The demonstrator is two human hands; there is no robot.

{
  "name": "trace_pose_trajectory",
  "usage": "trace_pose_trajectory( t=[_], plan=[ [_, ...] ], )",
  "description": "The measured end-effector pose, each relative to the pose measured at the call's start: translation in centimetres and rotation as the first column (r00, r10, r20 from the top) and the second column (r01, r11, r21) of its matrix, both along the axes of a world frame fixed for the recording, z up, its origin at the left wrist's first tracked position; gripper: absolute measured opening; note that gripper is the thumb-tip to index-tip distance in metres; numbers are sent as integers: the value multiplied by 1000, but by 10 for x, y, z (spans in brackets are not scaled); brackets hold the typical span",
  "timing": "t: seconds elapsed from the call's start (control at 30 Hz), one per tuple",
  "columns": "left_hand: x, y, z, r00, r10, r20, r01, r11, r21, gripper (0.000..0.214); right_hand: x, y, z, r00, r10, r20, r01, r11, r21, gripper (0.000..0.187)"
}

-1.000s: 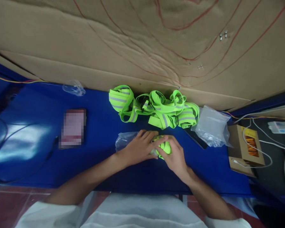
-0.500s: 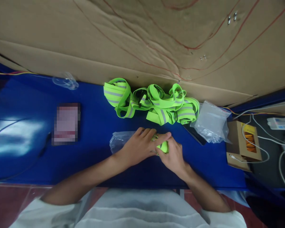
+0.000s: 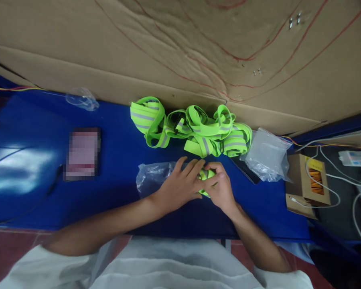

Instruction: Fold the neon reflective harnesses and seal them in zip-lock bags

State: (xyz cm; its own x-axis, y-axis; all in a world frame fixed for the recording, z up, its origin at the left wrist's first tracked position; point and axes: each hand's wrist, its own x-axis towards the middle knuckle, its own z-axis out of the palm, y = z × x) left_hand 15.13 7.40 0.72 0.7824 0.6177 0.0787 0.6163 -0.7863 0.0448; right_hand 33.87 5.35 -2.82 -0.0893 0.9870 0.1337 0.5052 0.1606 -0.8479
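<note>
Fingers (image 3: 179, 164) of the person's left hand (image 3: 179, 188) are bent around the left side of a small neon yellow-green fabric roll with a grey stripe (image 3: 207, 174), its thumb stretched across it toward the other hand. Whether they also pinch plastic is hidden. The right hand (image 3: 224, 190) grips the roll's right side, fingers curled on the far edge. The roll sits between the 2 hands, above the glossy blue tabletop (image 3: 120, 148), near its front edge; whether it lies inside a bag cannot be told.

From the left, a thin black cable (image 3: 49, 188) runs over the blue surface beside a flat, dark-edged rectangular item with a pixelated pink face (image 3: 83, 152). Behind that, crumpled clear plastic (image 3: 83, 99) lies against the brown paper-covered wall with red lines (image 3: 168, 36). A crinkled clear plastic bag (image 3: 152, 176) pokes out beyond the left hand. Farther back, just past the hands, a heap of neon-green straps with grey reflective stripes (image 3: 204, 130) lies loosely coiled. To its right, clear plastic bags (image 3: 266, 154) partly cover a flat black object (image 3: 248, 171). At far right stands a brown cardboard box with a yellow label and orange contents (image 3: 303, 176), a white cable (image 3: 337, 190) looping across it.
</note>
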Motion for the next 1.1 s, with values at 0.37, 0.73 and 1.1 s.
trace_pose_trajectory(
  t=[0.37, 0.73, 1.1],
  plan=[
    [-15, 4, -20, 998, 60, 3, -59, 988, -145, 96, -7, 0, -4, 960, -180, -216, 108, 945, -309, 37],
    [-20, 8, -35, 991, 55, 125, -33, 985, -167, 107, 3, -1, -4, 970, 140, -197, -159, 983, -88, 23],
    [-19, 14, -26, 994, -77, 82, 88, 985, -147, 120, -8, 3, -18, 950, -117, -290, 80, 987, -140, 12]
  ],
)
